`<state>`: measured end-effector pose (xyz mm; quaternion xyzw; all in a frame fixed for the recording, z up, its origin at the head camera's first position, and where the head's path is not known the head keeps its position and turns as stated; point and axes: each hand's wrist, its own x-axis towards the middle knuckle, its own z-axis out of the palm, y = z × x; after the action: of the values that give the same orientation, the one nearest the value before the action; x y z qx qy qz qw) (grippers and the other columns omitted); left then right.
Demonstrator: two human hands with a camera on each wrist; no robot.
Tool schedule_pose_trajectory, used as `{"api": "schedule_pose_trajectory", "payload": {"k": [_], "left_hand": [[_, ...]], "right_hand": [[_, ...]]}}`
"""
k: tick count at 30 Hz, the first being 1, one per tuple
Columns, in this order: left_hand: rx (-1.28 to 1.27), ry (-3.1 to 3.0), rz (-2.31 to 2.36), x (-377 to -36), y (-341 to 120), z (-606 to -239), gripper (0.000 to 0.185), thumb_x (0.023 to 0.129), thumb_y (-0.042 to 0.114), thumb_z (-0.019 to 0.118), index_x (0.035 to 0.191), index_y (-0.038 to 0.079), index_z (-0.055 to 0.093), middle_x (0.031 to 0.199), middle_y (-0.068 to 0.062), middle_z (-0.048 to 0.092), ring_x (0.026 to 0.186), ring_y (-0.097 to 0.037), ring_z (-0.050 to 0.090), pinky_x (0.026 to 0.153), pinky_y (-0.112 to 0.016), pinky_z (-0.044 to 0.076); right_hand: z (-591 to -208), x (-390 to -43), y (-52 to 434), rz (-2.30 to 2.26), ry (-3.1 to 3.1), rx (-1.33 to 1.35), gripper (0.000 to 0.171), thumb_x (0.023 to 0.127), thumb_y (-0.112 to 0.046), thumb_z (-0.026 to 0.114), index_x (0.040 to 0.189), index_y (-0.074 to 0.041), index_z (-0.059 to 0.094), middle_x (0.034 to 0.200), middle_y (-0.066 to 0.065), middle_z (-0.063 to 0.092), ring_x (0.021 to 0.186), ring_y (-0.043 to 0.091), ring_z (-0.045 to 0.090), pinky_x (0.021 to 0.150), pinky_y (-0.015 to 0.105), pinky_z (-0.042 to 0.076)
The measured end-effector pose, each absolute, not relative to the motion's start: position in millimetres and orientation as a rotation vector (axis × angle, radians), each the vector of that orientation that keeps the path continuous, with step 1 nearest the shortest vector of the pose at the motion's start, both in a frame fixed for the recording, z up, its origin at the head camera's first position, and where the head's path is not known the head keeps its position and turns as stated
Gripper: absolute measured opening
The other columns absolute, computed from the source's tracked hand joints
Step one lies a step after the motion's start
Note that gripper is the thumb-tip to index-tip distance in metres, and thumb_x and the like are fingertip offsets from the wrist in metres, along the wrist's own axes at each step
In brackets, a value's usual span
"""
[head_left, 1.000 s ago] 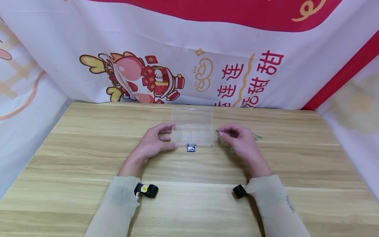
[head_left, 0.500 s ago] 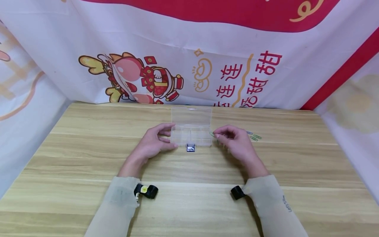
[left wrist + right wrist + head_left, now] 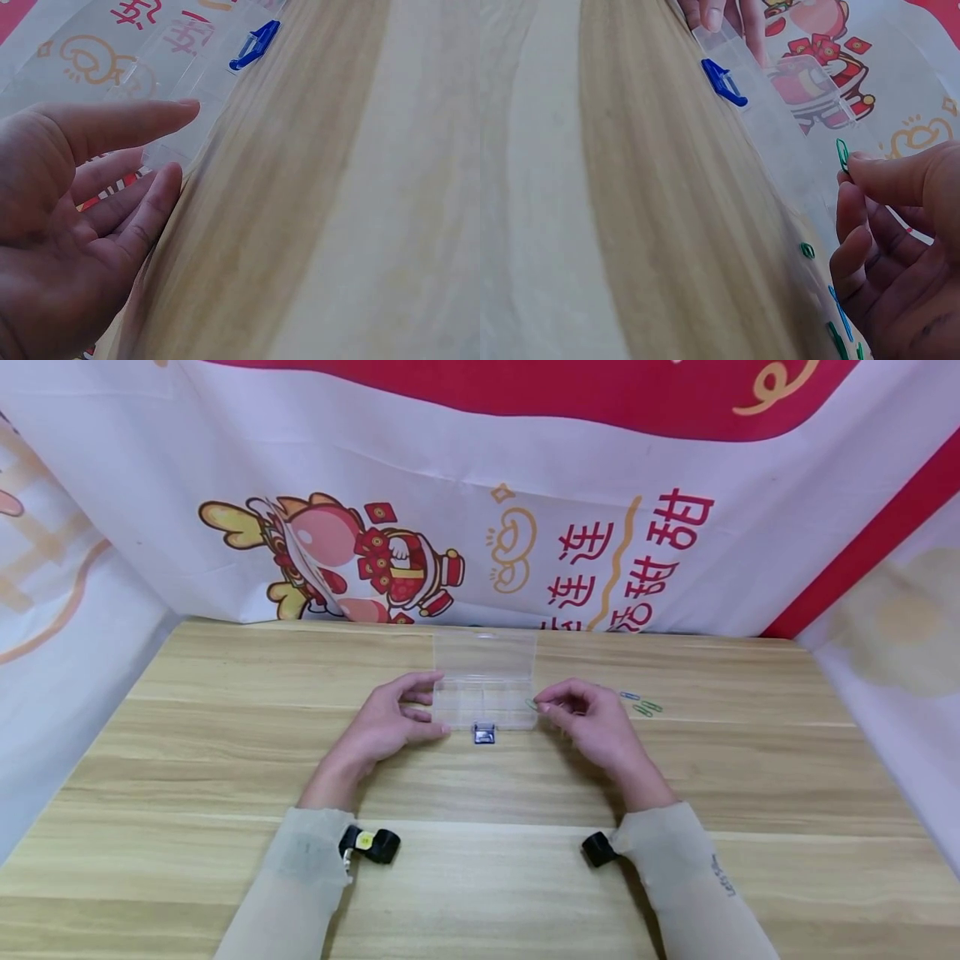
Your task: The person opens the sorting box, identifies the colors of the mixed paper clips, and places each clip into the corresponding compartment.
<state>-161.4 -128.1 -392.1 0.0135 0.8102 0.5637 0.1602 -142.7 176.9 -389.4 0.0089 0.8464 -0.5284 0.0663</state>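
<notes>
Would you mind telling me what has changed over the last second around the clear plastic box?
The right hand, pinching a green paper clip, has moved left to the clear plastic compartment box, baring the loose paper clips on the wooden table. The left hand stays against the box's left end; the box has not moved.

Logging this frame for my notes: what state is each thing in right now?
Clear organiser box: lid open, lying back on the table.
Blue latch: undone, at the near edge.
Green paper clip: pinched, at the box's right end.
Right hand: fingers pinch the clip.
Left hand: fingers straight, steadying the box's left end.
Loose clips: lying on the table.
</notes>
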Motion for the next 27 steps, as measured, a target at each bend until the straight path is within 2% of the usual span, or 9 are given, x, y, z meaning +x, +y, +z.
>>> {"api": "schedule_pose_trajectory", "payload": {"k": [9, 19, 27], "left_hand": [[0.069, 2.328, 1.590, -161.9, -128.5, -394.2, 0.080, 0.086, 0.005, 0.089, 0.157, 0.021, 0.056, 0.146, -0.012, 0.060, 0.122, -0.030, 0.064, 0.103, -0.039, 0.057], [0.059, 2.328, 1.568, -160.6, -128.8, -392.2, 0.079, 0.088, 0.007, 0.088, 0.157, 0.025, 0.056, 0.144, -0.010, 0.059, 0.123, -0.030, 0.062, 0.103, -0.039, 0.056], [0.084, 2.322, 1.570, -162.1, -128.9, -394.9, 0.079, 0.089, 0.009, 0.088, 0.158, 0.024, 0.054, 0.145, -0.011, 0.059, 0.124, -0.030, 0.062, 0.102, -0.037, 0.056]], "right_hand": [[-390.3, -141.6, 169.8, -1.547, 2.567, -0.006, 0.011, 0.104, -0.017, 0.072, 0.113, -0.016, 0.079, 0.102, 0.008, 0.072, 0.089, 0.024, 0.062, 0.070, 0.026, 0.053], [-393.9, -142.2, 167.9, -1.547, 2.578, -0.004, 0.011, 0.102, -0.016, 0.074, 0.112, -0.014, 0.080, 0.105, 0.008, 0.074, 0.092, 0.024, 0.062, 0.073, 0.027, 0.053], [-393.5, -142.3, 168.2, -1.535, 2.581, 0.014, 0.011, 0.101, -0.016, 0.076, 0.111, -0.015, 0.080, 0.109, 0.008, 0.074, 0.094, 0.024, 0.061, 0.074, 0.028, 0.053]]}}
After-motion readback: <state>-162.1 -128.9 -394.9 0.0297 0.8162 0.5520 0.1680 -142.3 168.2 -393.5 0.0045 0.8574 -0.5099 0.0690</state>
